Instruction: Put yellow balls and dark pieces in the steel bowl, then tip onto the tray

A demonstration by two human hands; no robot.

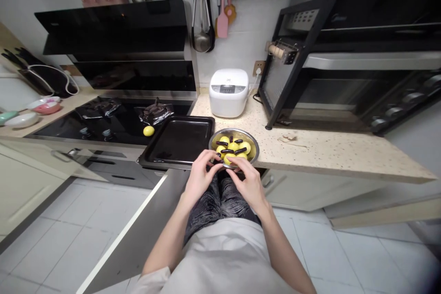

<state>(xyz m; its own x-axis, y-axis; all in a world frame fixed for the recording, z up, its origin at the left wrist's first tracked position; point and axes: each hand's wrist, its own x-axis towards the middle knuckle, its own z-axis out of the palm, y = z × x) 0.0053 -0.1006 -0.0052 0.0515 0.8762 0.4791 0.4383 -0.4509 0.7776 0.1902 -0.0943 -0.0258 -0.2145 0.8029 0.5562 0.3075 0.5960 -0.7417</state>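
Observation:
A steel bowl (253, 143) stands at the counter's front edge, filled with several yellow dough balls (234, 146) and dark oblong pieces (241, 150). My left hand (200, 177) and my right hand (248, 179) meet at the bowl's near rim, their fingertips pinched together around one yellow ball (228, 160) with a dark piece at it. A black baking tray (179, 140) lies just left of the bowl, partly over the stove edge. One more yellow ball (149, 131) rests on the black stove top.
A white rice cooker (229, 93) stands behind the bowl. An oven (347, 69) with its door swung open fills the right counter. A range hood (120, 41) hangs over the stove. Dishes (31, 112) sit far left. An open drawer front (138, 234) juts out below.

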